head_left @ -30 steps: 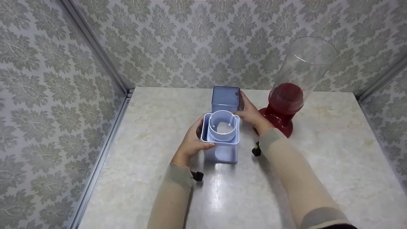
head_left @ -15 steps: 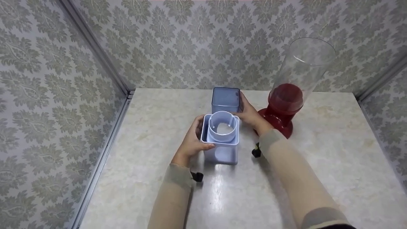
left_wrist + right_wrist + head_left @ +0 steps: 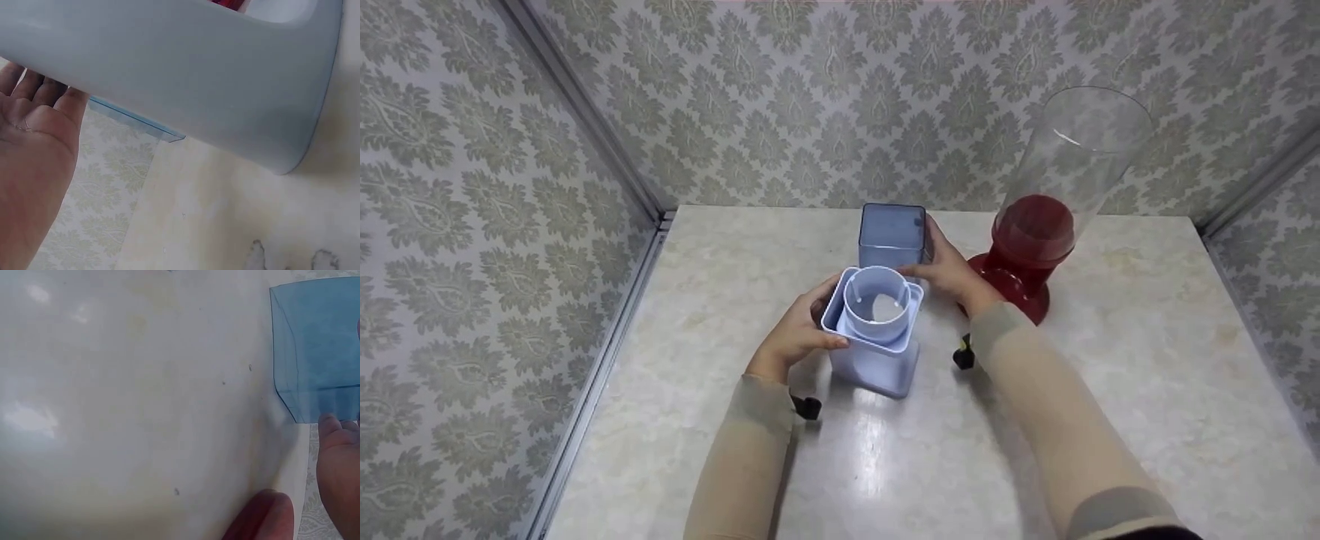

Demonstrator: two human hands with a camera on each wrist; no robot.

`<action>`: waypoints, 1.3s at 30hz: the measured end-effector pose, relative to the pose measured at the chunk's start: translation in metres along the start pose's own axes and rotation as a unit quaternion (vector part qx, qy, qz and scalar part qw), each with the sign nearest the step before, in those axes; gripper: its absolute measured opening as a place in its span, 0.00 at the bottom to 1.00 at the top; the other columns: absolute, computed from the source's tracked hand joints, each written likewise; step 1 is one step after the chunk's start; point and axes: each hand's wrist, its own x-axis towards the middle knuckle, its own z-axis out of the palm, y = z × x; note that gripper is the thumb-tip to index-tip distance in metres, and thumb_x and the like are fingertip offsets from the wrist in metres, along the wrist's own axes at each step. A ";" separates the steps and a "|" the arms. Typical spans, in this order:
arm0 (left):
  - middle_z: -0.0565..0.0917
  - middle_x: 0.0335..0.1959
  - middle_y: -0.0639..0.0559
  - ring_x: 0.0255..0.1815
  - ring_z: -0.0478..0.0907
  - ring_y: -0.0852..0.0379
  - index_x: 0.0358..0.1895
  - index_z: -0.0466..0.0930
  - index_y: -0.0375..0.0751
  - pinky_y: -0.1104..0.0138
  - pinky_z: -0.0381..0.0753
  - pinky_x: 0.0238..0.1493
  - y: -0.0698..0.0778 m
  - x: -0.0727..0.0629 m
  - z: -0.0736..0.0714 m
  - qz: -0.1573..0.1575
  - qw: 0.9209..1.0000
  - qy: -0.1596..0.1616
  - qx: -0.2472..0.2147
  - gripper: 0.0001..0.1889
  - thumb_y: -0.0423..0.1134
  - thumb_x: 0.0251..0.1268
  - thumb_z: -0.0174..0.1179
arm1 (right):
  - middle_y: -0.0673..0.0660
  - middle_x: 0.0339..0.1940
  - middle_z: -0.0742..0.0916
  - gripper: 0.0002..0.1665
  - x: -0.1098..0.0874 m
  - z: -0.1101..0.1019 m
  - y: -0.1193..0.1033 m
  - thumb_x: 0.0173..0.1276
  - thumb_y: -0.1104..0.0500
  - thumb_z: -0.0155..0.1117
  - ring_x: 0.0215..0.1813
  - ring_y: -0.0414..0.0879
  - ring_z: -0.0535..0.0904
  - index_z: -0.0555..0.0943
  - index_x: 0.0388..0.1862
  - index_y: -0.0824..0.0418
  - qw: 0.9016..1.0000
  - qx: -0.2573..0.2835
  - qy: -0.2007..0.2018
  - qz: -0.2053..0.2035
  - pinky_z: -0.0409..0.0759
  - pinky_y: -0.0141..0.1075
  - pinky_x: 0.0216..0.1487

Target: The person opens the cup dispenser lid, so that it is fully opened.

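Observation:
In the head view my left hand (image 3: 802, 330) grips the side of a pale blue-white square container (image 3: 870, 371), thumb on the near side below the rim. A round, open collar (image 3: 876, 300) rises inside its top. Its smooth wall (image 3: 169, 73) fills much of the left wrist view, the fingers partly hidden behind it. Just behind it stands a see-through blue square container (image 3: 891, 225), held by my right hand (image 3: 952, 274) at its right side. The right wrist view catches this blue container (image 3: 326, 337) at its edge, with fingertips against it.
Right of my right hand, a glossy red base (image 3: 1020, 277) carries a tall clear cylinder (image 3: 1084, 165), tilted in view. All stands on a marbled pale tabletop (image 3: 720, 300). Patterned walls (image 3: 810, 97) border the back and sides.
My left hand has shifted slightly left, turning the pale container clockwise as seen from above. My right hand and the blue container stay where they were.

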 end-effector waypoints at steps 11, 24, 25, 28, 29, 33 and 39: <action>0.83 0.75 0.45 0.72 0.82 0.52 0.79 0.77 0.38 0.68 0.80 0.77 -0.022 -0.036 0.021 0.069 0.967 0.179 0.170 0.60 0.45 0.35 0.98 | 0.57 0.99 0.53 0.77 0.001 0.000 -0.004 0.66 0.72 0.82 0.99 0.52 0.43 0.39 0.98 0.54 1.000 -0.006 -0.003 -0.006 0.41 0.47 1.00; 0.92 0.52 0.49 0.56 0.88 0.58 0.52 0.90 0.40 0.62 0.92 0.63 -0.023 -0.048 0.034 0.095 0.932 0.260 0.233 0.28 0.31 0.45 0.93 | 0.59 0.99 0.53 0.76 -0.001 -0.001 -0.001 0.67 0.72 0.79 0.99 0.53 0.43 0.38 0.98 0.56 1.000 -0.008 0.001 0.000 0.42 0.47 1.00; 0.92 0.52 0.48 0.56 0.89 0.58 0.53 0.90 0.40 0.61 0.93 0.64 -0.022 -0.048 0.033 0.098 0.931 0.257 0.240 0.28 0.31 0.47 0.92 | 0.59 0.99 0.53 0.76 -0.001 -0.001 -0.001 0.66 0.73 0.79 0.99 0.52 0.43 0.38 0.98 0.56 1.000 -0.005 0.001 0.000 0.43 0.46 1.00; 0.93 0.53 0.46 0.57 0.91 0.55 0.56 0.92 0.39 0.60 0.95 0.63 -0.019 -0.046 0.031 0.104 0.929 0.246 0.257 0.26 0.32 0.52 0.91 | 0.58 0.99 0.50 0.77 -0.002 -0.001 -0.002 0.66 0.73 0.78 0.99 0.52 0.42 0.36 0.98 0.56 1.000 -0.001 0.000 0.005 0.43 0.46 0.99; 0.94 0.54 0.45 0.57 0.92 0.54 0.57 0.92 0.39 0.60 0.95 0.64 -0.019 -0.046 0.030 0.105 0.930 0.241 0.259 0.26 0.31 0.53 0.90 | 0.58 0.99 0.50 0.76 -0.003 0.000 -0.002 0.67 0.72 0.78 0.99 0.52 0.41 0.36 0.98 0.56 1.000 -0.003 -0.001 0.007 0.43 0.45 1.00; 0.94 0.56 0.43 0.60 0.93 0.49 0.59 0.93 0.38 0.60 0.94 0.66 -0.018 -0.043 0.025 0.103 0.934 0.223 0.259 0.25 0.28 0.57 0.87 | 0.58 0.99 0.48 0.76 -0.004 0.000 -0.001 0.68 0.72 0.78 0.99 0.52 0.40 0.36 0.98 0.57 1.000 -0.006 -0.006 0.012 0.41 0.45 1.00; 0.89 0.61 0.38 0.65 0.90 0.42 0.66 0.91 0.35 0.59 0.92 0.70 -0.018 -0.036 0.018 0.091 0.943 0.195 0.254 0.26 0.25 0.63 0.82 | 0.59 0.99 0.47 0.75 -0.003 -0.001 0.004 0.67 0.75 0.76 0.99 0.53 0.40 0.36 0.98 0.58 1.000 -0.006 -0.007 0.004 0.40 0.46 1.00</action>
